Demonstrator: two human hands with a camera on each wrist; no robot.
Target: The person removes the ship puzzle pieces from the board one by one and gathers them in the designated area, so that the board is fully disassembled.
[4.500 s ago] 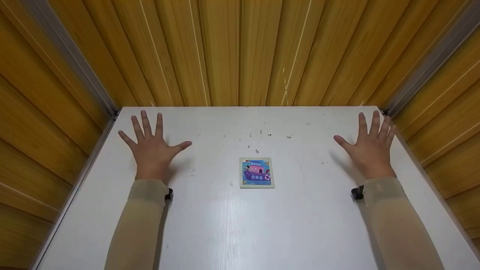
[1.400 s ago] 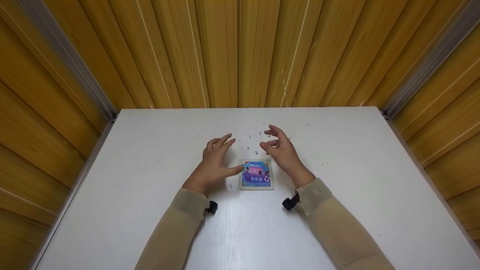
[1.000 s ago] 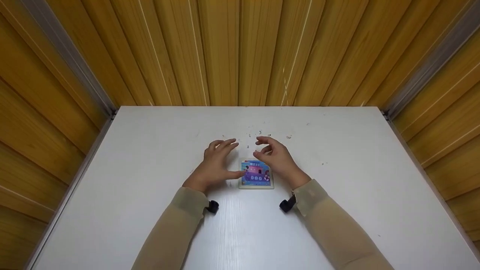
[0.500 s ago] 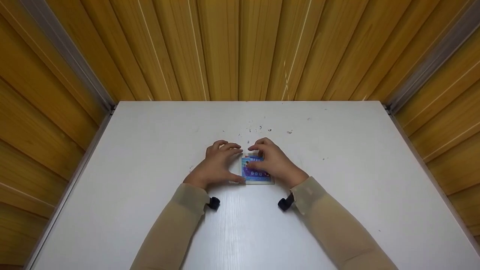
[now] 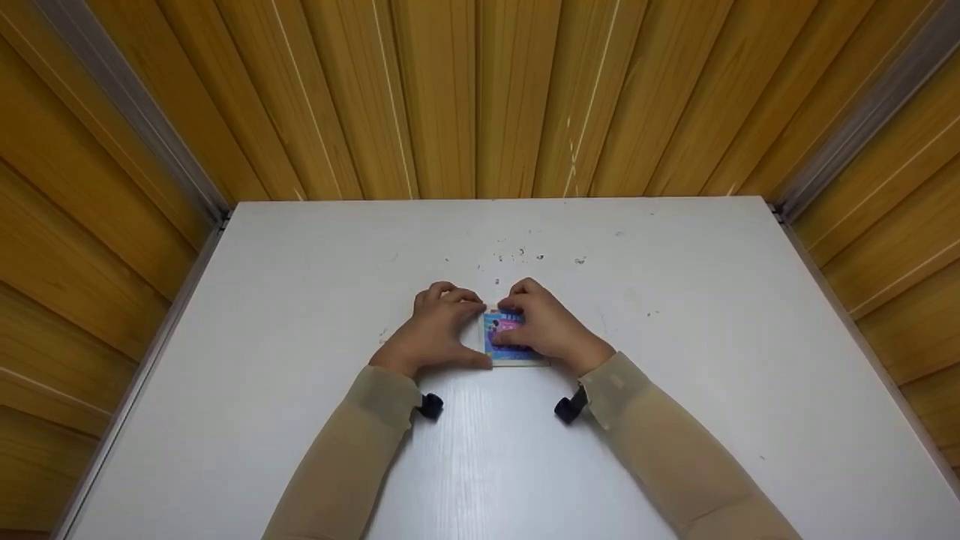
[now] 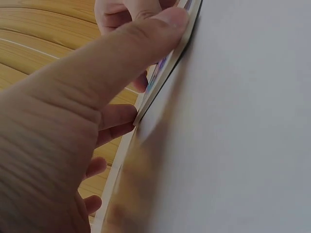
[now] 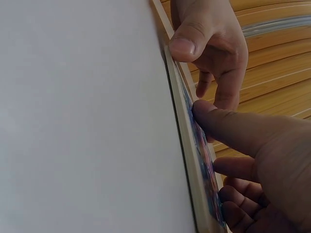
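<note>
A flat square picture board (image 5: 504,352), cream-edged with a cartoon ship on its face, lies on the white table in the head view. My left hand (image 5: 435,330) grips it at the left side. In the left wrist view its thumb (image 6: 141,41) lies on the near corner, with fingertips at the far corner. Over the board's right half is my right hand (image 5: 551,326), covering much of the picture. In the right wrist view its thumb (image 7: 233,124) and forefinger touch the picture face (image 7: 206,167), and the other fingers are bent beside the far edge.
The white table (image 5: 300,255) has small dark chips and scuffs (image 5: 521,253) beyond the board. Yellow wood-look panels (image 5: 442,97) stand behind it and on both sides. Each wrist wears a small black camera, such as the left one (image 5: 430,406).
Both hands came in from the table's sides to the board. The left fingers closed onto its left corners. The right hand moved down and left until its thumb and forefinger met the picture.
</note>
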